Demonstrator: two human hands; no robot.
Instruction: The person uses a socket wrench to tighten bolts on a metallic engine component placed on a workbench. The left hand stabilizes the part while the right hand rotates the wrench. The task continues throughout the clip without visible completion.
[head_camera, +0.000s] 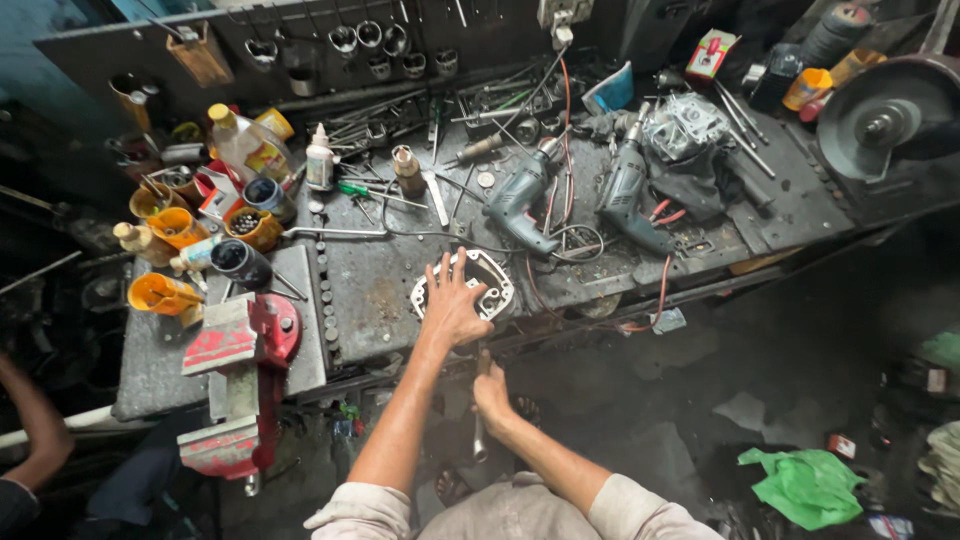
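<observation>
Head view: left hand (452, 305) flat, fingers spread on round metal housing (478, 283) at surface (380, 290) edge; right hand (490, 392) closed on wrench (479, 432) below. Risk: wrench slips, housing slides off edge.

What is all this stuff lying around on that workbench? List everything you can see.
metal engine casing: one, grey, front edge of bench, under left hand
electric drills: two, grey-blue, bench middle
bench vise: one, red, near-left corner
orange containers: several, left end of bench
plastic bottles: two, clear and white, back left
bench grinder: one, dark, far right
green bag: one, floor at right
workbench: one, dark metal
another person's arm: one, left edge
left hand: flat on the casing
right hand: gripping a wrench below the bench edge
</observation>
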